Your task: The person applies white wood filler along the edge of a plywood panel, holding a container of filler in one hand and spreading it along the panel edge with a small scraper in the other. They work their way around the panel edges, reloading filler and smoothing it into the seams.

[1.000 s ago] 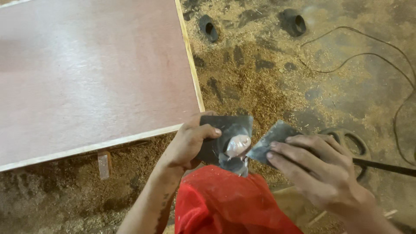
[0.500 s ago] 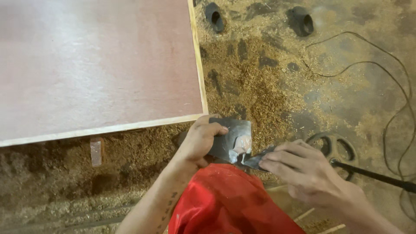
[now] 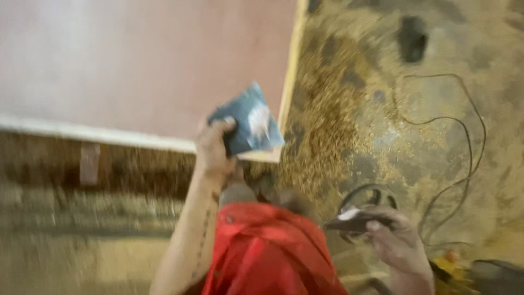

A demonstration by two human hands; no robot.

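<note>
the left hand (image 3: 214, 146) is raised over the near right corner of a large reddish-brown board (image 3: 142, 65), its grip clamped on a dark folded sheet of sandpaper (image 3: 248, 123) with a pale worn patch on its face; the fingers curl over the sheet's left edge and the sheet tilts up to the right, overlapping the board's pale edge strip. the right hand (image 3: 396, 243) is lower and to the right, well apart from the left, its grip closed on a smaller dark piece (image 3: 355, 221) with a light spot near its left end; the picture is too blurred to tell just what that piece is. between and below the two hands sits a red cloth (image 3: 262, 251), bunched at the near edge of the view, with the left forearm running along its left side. the floor (image 3: 355, 125) to the right of the board is covered in yellowish sawdust, thickest just beside the board's right edge. a thin black cable (image 3: 469, 136) loops across the floor at the right, and a dark ring-shaped thing (image 3: 368, 194) lies just beyond the right hand. a dark round hole or object (image 3: 413, 39) shows on the far floor. at the near right corner lie a small yellow object (image 3: 445, 267) and a dark one beside it, both too blurred to name.
</note>
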